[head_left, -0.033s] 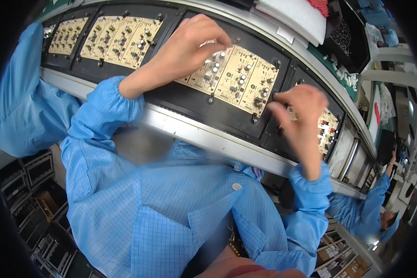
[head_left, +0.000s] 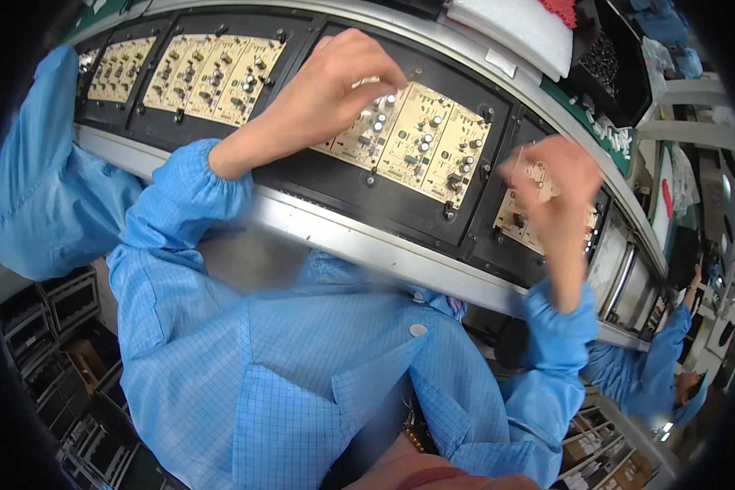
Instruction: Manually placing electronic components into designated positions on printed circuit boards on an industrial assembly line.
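Note:
A tan circuit board panel (head_left: pixel 404 167) studded with round capacitors and other small parts lies in a black carrier frame (head_left: pixel 302 171) before me. Over its far left part is my left hand (head_left: pixel 343 77), thumb and forefinger drawn together in a pinch. Whatever the fingertips may hold is too small to make out. Farther right, my right hand (head_left: pixel 557 175) hovers above a second circuit board panel (head_left: pixel 516 224) in the neighbouring carrier, covering much of it. Motion smears those fingers, so their grip does not show. Another populated panel (head_left: pixel 212 77) sits to the left.
A metal rail (head_left: pixel 327 233) runs along the near side of the carriers. Beyond them are white foam (head_left: pixel 514 33), a black bin of small dark parts (head_left: pixel 600 69) and scattered white pieces (head_left: pixel 612 135). Co-workers' blue sleeves appear at left (head_left: pixel 37 180) and far right (head_left: pixel 665 343).
My right hand has shifted right, off the gap between the two carriers and farther over the right panel. My left hand stays almost where it was, still pinched.

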A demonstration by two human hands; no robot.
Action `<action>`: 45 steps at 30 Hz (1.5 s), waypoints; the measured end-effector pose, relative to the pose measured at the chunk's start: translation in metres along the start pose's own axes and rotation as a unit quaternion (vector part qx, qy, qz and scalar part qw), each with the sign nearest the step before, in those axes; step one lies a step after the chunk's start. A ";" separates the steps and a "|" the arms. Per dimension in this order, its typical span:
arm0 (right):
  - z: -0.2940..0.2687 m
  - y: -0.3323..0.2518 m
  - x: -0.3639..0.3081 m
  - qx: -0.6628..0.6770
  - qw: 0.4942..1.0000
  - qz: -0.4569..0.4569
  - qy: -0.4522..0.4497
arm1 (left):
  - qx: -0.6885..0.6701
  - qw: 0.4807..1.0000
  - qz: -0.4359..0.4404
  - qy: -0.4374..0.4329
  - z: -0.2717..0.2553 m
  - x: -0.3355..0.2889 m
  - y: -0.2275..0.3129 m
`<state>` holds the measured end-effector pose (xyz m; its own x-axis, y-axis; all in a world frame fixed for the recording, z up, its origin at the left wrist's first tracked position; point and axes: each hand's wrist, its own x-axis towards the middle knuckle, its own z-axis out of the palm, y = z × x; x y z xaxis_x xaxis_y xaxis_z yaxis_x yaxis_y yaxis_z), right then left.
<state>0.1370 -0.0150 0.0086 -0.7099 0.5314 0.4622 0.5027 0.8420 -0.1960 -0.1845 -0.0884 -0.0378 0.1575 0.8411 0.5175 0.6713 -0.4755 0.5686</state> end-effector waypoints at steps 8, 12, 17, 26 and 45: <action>-0.020 0.302 0.125 -0.164 0.971 0.158 0.071 | -0.066 0.988 0.017 -0.135 0.060 0.074 0.032; -0.008 0.294 0.147 -0.200 0.939 0.259 -0.106 | -0.045 0.987 0.057 -0.144 0.072 0.081 0.041; -0.025 0.312 0.142 -0.086 0.967 0.195 -0.139 | -0.047 0.986 0.089 -0.134 0.078 0.088 0.052; -0.016 0.324 0.125 0.272 0.956 0.045 -0.103 | 0.001 0.971 0.163 -0.174 0.081 0.098 0.047; -0.032 0.209 0.137 0.004 0.960 0.225 0.167 | -0.080 0.961 0.160 -0.212 0.094 0.105 0.040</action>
<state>0.1612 0.2306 0.0588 -0.2235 0.7836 0.5797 0.7162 0.5355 -0.4476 -0.0732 0.0052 -0.0203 0.6413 0.6585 0.3939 0.4250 -0.7322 0.5322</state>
